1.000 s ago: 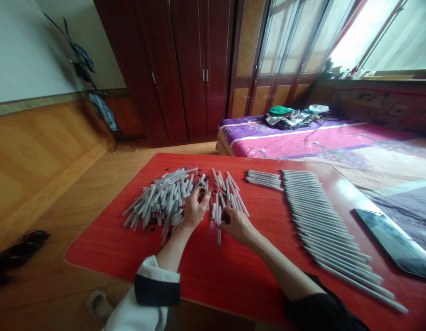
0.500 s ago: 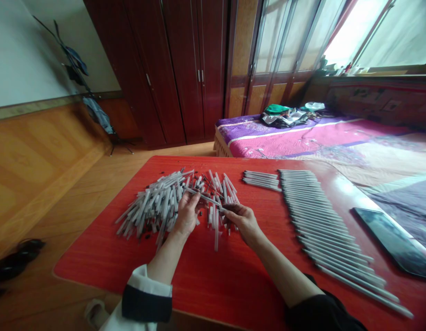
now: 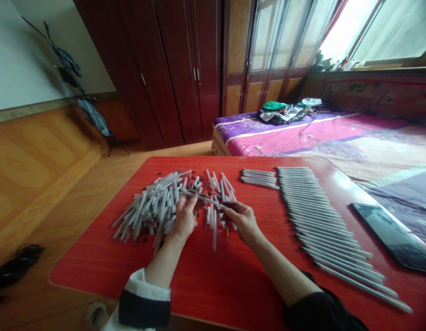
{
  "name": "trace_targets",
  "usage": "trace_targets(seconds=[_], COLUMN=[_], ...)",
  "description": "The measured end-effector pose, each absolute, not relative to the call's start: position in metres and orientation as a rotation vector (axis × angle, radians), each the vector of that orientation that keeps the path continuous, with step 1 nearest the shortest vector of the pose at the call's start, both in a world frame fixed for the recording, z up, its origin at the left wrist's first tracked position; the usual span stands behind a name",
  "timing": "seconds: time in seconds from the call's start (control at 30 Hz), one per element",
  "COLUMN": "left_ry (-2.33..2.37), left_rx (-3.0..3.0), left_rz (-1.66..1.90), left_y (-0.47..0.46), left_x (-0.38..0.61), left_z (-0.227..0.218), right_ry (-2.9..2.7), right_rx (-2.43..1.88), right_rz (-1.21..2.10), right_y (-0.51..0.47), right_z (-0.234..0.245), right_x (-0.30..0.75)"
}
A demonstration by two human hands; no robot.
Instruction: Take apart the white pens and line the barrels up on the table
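Observation:
My left hand (image 3: 186,217) and my right hand (image 3: 242,221) hold one slim whitish pen (image 3: 209,199) between them, tilted down to the right. Fingers of the left pinch it near its upper left part, and the right thumb and fingers close round its lower right end. Left of and behind my left hand lies a big heap of loose whitish pen tubes (image 3: 154,202), with small black pieces among them. A smaller loose group of clear tubes (image 3: 214,234) rests on the red table (image 3: 213,285), beneath and between my hands.
To the right, a long row of whitish pens (image 3: 313,211) lies side by side, black ends to the left. A short row (image 3: 257,177) sits behind. A dark phone (image 3: 392,236) lies at the right edge. Beyond are a bed (image 3: 289,133) and wardrobe (image 3: 175,69).
The whole view has shifted slightly. Both hands keep their grip on the pen, with hardly any movement over the table.

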State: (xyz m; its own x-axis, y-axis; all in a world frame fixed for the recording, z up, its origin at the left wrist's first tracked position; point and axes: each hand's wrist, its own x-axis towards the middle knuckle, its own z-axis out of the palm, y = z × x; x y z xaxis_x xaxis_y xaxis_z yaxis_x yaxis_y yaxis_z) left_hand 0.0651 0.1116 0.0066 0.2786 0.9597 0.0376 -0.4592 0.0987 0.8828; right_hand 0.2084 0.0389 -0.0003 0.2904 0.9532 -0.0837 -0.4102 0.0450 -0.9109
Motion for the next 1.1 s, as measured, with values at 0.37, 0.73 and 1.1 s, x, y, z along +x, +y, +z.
trace_targets(seconds=[0.37, 0.73, 1.1], left_ry=[0.668, 0.672, 0.649], left_rx=[0.959, 0.936, 0.915], left_rz=[1.15, 1.142, 1.145], left_y=[0.104, 0.098, 0.102], left_x=[0.072, 0.078, 0.083], left_z=[0.006, -0.001, -0.005], right_ry=[-0.692, -0.667, -1.24], right_rx=[-1.074, -1.078, -1.464], right_rz=[1.168, 1.117, 0.812], right_y=[0.035, 0.032, 0.038], right_z=[0.006, 0.002, 0.009], right_x=[0.205, 0.206, 0.214])
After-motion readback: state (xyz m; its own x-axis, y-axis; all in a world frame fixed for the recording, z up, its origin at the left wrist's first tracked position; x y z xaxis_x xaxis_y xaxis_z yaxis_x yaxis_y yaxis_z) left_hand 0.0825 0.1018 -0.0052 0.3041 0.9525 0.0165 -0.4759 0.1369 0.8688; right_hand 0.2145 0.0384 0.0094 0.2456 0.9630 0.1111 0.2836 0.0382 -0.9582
